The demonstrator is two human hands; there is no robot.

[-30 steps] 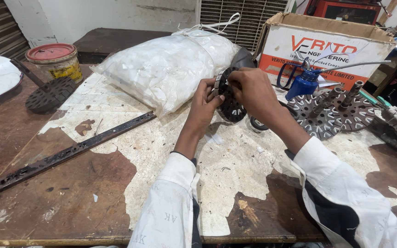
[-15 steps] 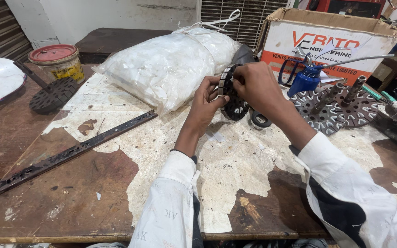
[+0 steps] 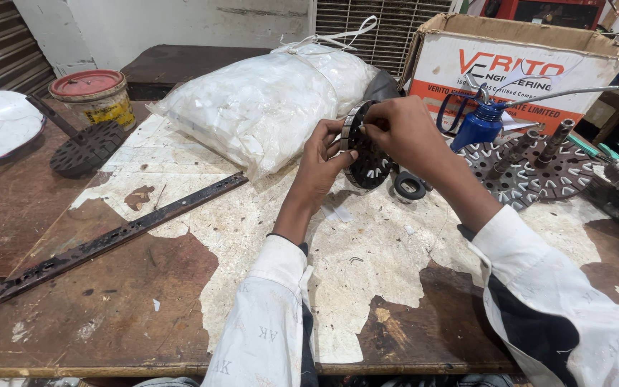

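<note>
Both hands meet over the far middle of the worn table (image 3: 180,301), working on a dark slotted metal disc (image 3: 367,161) held on edge, its lower rim close to or resting on the tabletop. The left hand (image 3: 324,154) is curled around the disc's left rim, fingers closed on it. The right hand (image 3: 402,129) comes over the top, with fingertips pinched at the upper rim; whether something small sits between those fingertips cannot be told. Both sleeves are white.

Just right of the disc, a small black ring (image 3: 410,188) lies flat on the table. Behind the hands, a bulging clear plastic bag of white pieces (image 3: 259,100) lies tied at its far end. To the right stands a blue oil can (image 3: 478,125) with a long thin spout, in front of a cardboard box (image 3: 510,50). Beside it lies a flat toothed metal plate (image 3: 539,175) with upright pins. A long perforated metal strip (image 3: 116,236) runs diagonally across the left of the table. At far left sit a red-lidded tin (image 3: 94,93), a round black perforated disc (image 3: 87,147) and a white plate (image 3: 1,129).
</note>
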